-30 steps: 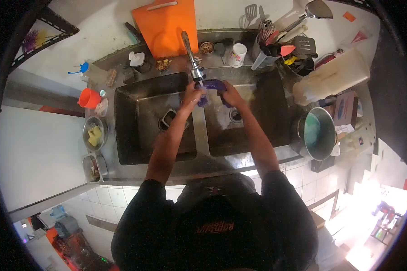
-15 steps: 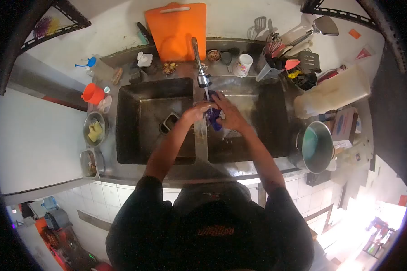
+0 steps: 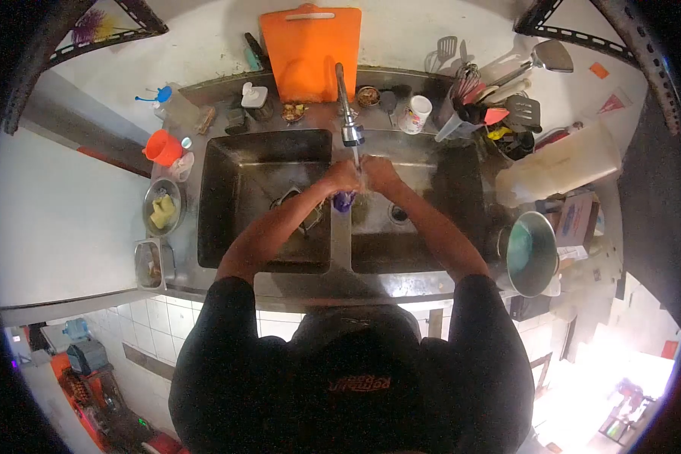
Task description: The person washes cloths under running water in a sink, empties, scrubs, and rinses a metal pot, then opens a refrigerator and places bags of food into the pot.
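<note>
A wet purple cloth (image 3: 344, 201) hangs bunched below my left hand (image 3: 343, 175), whose fingers are closed around it. My right hand (image 3: 378, 174) is closed in a fist right beside the left, gripping the cloth's other end, which is mostly hidden. Both hands are just below the metal faucet (image 3: 352, 135), over the divider between the two basins. Water runs from the spout down between the fists. On the left is the left sink basin (image 3: 234, 204), with a metal item (image 3: 308, 219) at its drain; the right sink basin (image 3: 446, 197) shows its drain hole.
Behind the sink leans an orange cutting board (image 3: 310, 57). A utensil holder (image 3: 458, 121) and a white tub (image 3: 415, 115) stand at the back right. A large metal pot (image 3: 530, 253) sits at right. On the left are a red cup (image 3: 163, 147) and a metal bowl (image 3: 175, 219).
Both hands have gone from spread fingers rubbing the cloth to closed fists side by side under the faucet. The elbows have moved outward. The view has shifted slightly.
</note>
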Motion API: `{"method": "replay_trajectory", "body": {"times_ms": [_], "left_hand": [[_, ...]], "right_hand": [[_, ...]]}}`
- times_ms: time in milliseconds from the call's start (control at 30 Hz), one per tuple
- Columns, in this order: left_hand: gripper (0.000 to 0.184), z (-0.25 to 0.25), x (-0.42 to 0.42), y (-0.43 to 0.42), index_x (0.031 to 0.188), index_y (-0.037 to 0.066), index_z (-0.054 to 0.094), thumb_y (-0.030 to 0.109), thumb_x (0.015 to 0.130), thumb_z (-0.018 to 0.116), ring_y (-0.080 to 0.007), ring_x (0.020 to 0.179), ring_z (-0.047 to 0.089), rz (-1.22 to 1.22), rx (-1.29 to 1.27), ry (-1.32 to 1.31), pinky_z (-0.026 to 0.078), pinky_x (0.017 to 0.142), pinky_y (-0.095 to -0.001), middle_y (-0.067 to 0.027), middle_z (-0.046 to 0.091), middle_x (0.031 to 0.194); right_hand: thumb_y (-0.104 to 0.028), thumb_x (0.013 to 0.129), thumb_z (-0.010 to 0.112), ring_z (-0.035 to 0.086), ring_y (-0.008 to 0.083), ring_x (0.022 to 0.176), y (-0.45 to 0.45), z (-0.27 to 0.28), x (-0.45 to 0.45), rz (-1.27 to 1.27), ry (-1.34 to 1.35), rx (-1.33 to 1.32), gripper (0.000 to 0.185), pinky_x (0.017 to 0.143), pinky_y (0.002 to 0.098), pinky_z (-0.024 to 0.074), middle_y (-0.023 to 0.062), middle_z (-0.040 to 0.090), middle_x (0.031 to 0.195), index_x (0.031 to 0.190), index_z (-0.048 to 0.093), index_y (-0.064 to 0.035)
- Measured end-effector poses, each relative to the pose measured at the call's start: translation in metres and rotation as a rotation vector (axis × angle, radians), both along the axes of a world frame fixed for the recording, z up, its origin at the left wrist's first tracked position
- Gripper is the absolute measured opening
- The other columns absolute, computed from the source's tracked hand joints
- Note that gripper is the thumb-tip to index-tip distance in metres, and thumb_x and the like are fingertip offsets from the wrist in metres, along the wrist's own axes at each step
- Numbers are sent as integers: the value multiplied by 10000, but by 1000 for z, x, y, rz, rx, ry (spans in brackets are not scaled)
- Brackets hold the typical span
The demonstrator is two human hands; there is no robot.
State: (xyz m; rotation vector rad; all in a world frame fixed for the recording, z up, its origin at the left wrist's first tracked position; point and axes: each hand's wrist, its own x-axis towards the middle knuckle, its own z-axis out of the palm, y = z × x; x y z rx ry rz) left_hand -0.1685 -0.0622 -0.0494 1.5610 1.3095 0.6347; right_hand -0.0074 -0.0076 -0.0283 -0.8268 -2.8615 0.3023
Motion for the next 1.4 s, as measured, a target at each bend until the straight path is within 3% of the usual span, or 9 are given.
{"method": "replay_trajectory", "body": {"times_ms": [133,467,667,733,867,1100,1200,1267,1400], "left_hand": [[215,17,10,-13,782,-26,655,139,643,656,-390,725,650,173,154,649,519,634,-451,-244,636,748],[235,14,31,-19,804,35,671,149,599,691,-368,690,647,61,607,621,512,614,-440,-226,631,730],[268,21,19,-5,906,66,668,53,639,657,-323,684,655,139,185,540,511,620,-402,-204,644,729],[218,-6,3,4,880,27,669,55,665,665,-248,678,662,158,-279,-330,512,639,-383,-125,669,749],[179,22,1,9,858,6,644,158,764,646,-130,728,608,25,-801,-511,494,681,-254,-49,648,810],[193,45,17,2,851,12,650,147,715,672,-129,833,596,-80,-756,-551,478,745,-281,-76,644,896],[171,57,13,-5,843,75,673,167,699,680,-130,795,600,-366,-241,-479,461,678,-270,-48,627,838],[113,44,23,0,762,63,663,148,687,676,-114,718,589,-55,-577,-309,441,605,-262,-30,626,769],[125,29,16,-5,706,23,606,54,618,689,-130,616,561,-44,-311,-314,436,545,-300,-46,596,679]], "right_hand": [[-239,630,685,629,390,796,-11,6,-9,-191,-107,-164,361,699,458,518,205,643,840,915,624,-26],[-257,595,759,648,340,805,-16,-5,28,-420,-72,-936,429,742,415,516,184,671,886,920,650,1],[-266,661,767,535,332,1090,-30,20,36,-345,277,-377,693,931,379,440,143,534,1247,1267,480,-88],[-239,665,759,447,332,1197,-42,46,39,-131,152,98,831,979,407,404,113,362,1397,1375,338,-149],[-244,656,743,451,343,1191,-54,53,40,-11,23,515,810,970,464,400,105,338,1397,1363,355,-166],[-254,680,691,567,253,1025,-11,60,37,79,106,230,503,846,411,444,44,550,1144,1148,533,-160],[-251,668,682,598,241,937,5,42,30,138,35,295,430,792,392,457,28,603,986,1071,567,-155],[-249,661,680,607,242,904,8,39,24,139,-6,255,408,769,392,465,29,610,926,1043,575,-151],[-226,671,677,627,268,857,2,24,13,78,-68,175,344,688,403,499,59,621,913,992,590,-135]]}}
